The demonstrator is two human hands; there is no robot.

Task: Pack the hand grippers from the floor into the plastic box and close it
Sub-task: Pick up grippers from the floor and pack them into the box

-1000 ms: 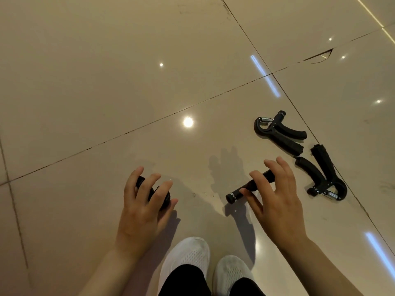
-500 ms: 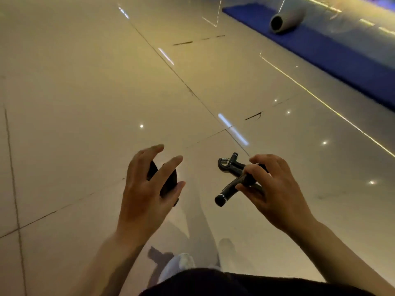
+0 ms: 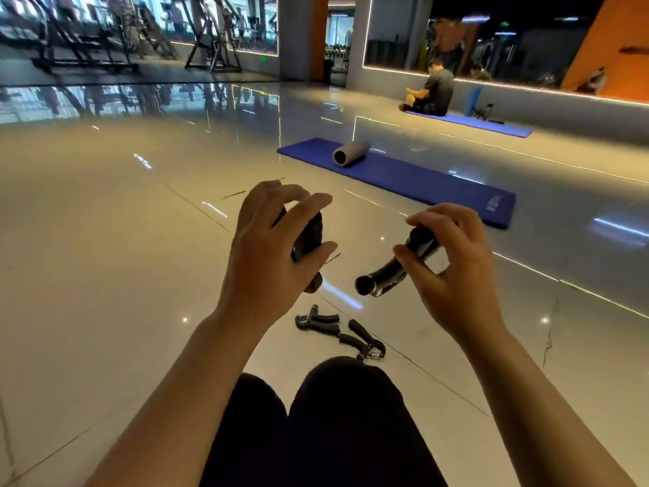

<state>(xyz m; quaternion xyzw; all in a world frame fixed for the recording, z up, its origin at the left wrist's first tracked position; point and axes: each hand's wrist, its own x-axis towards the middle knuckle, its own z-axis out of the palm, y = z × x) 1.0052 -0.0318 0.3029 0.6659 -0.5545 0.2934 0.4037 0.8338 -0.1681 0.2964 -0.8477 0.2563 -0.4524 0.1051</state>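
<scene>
Left grip: left hand (image 3: 270, 254) curls round a black foam-handled hand gripper (image 3: 308, 237), lifted off the glossy tiled floor (image 3: 105, 240).
Right grip: right hand (image 3: 456, 275) pinches a second black hand gripper (image 3: 393, 272) by one handle.
Below both hands: two more black hand grippers (image 3: 337, 333) lie touching on the floor.
Beyond right hand: blue exercise mat (image 3: 421, 181) bearing a grey foam roller (image 3: 351, 152).

A gym: exercise machines (image 3: 210, 33), blue mats (image 3: 421, 181), foam roller (image 3: 351, 152).
</scene>
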